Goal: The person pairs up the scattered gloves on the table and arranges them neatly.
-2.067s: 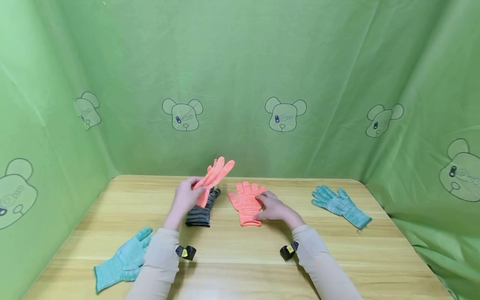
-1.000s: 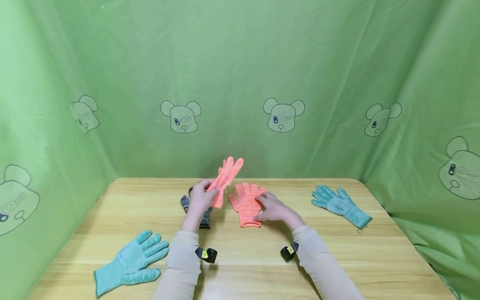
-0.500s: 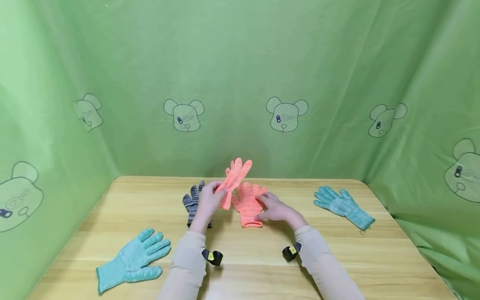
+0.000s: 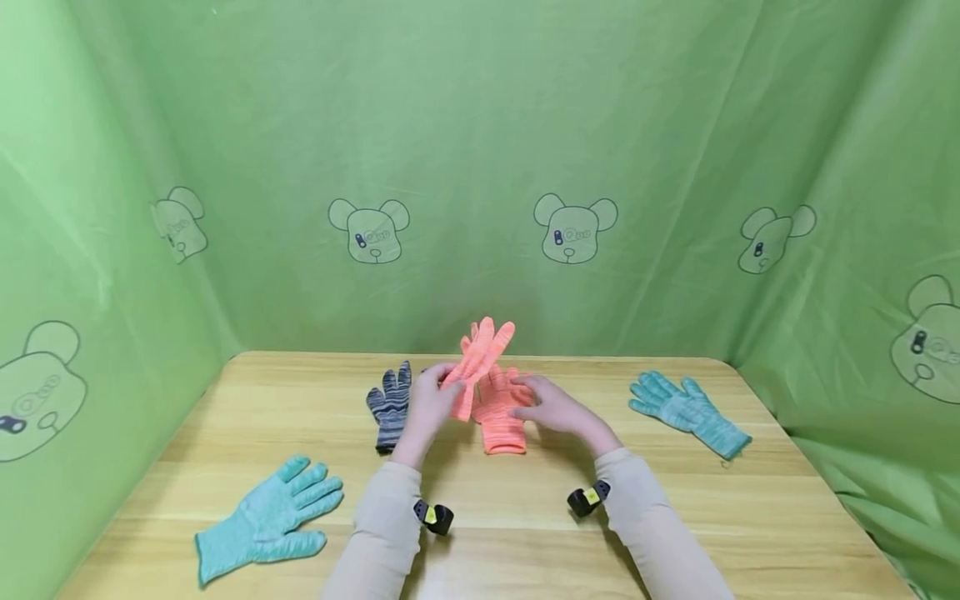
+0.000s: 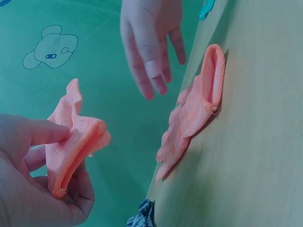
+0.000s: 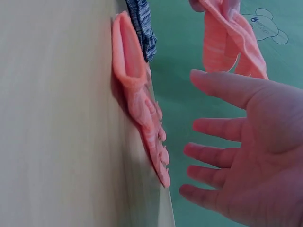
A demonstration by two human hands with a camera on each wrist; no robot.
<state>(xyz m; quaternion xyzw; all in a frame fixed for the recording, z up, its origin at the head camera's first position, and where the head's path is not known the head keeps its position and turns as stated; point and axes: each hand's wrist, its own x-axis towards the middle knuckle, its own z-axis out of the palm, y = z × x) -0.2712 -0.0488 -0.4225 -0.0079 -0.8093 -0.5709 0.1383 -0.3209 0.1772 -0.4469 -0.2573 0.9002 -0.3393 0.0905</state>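
Note:
My left hand [image 4: 432, 403] pinches an orange knit glove [image 4: 480, 358] near its cuff and holds it up off the table, fingers pointing upward. Its open cuff edge shows in the left wrist view, between thumb and fingers. A second orange glove [image 4: 502, 421] lies flat on the table, cuff toward me, partly behind the raised one. Above and to the right of that lying glove hovers my right hand [image 4: 553, 406]. In the right wrist view its fingers [image 6: 213, 156] are spread and hold nothing, apart from both gloves.
A dark striped glove [image 4: 392, 408] lies left of my left hand, partly hidden by it. One teal glove [image 4: 270, 521] rests at the near left, another teal glove [image 4: 686, 412] at the right. Green cloth [image 4: 465, 150] walls stand behind the wooden table [image 4: 510, 533] and at its sides.
My left hand has carried the raised orange glove rightward, from over the dark glove to above the lying orange one. My right hand has lifted slightly off the lying glove and shifted right.

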